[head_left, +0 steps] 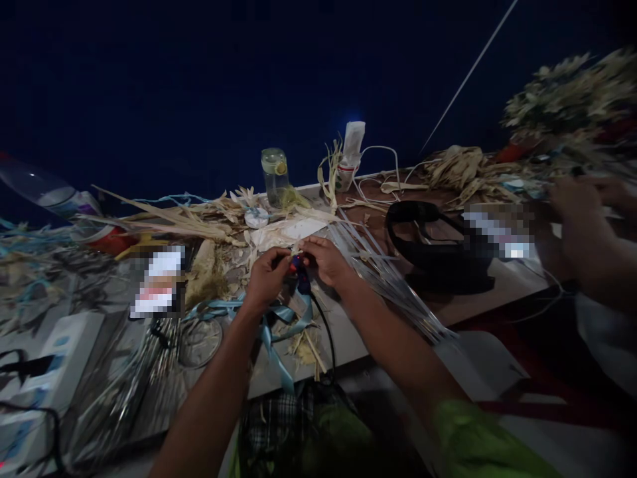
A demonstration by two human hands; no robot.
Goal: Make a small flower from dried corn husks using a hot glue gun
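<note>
Two hands meet over the middle of the counter (497, 282): the left hand (266, 275) and the right hand (326, 260) both close their grip on a small red-and-blue tool (297, 271), fingertips pinching a pale strip of dried leaf at its top, though the dim light hides what kind of tool it is. A black cord (326, 335) runs down from the tool toward the counter's near edge, and a light blue ribbon (279, 325) loops under the left wrist. Just beside the right forearm lies a bundle of clear plastic sticks (388, 279), fanned out toward the right. Beyond the hands sit a round white tape roll (257, 217), a clear glass jar (275, 176) and a heap of dried corn husks (189, 219). A black headset band (428, 242) rests to the right. A white power strip (50, 365) lies at far left. Another person's hand (580, 202) works at far right.
</note>
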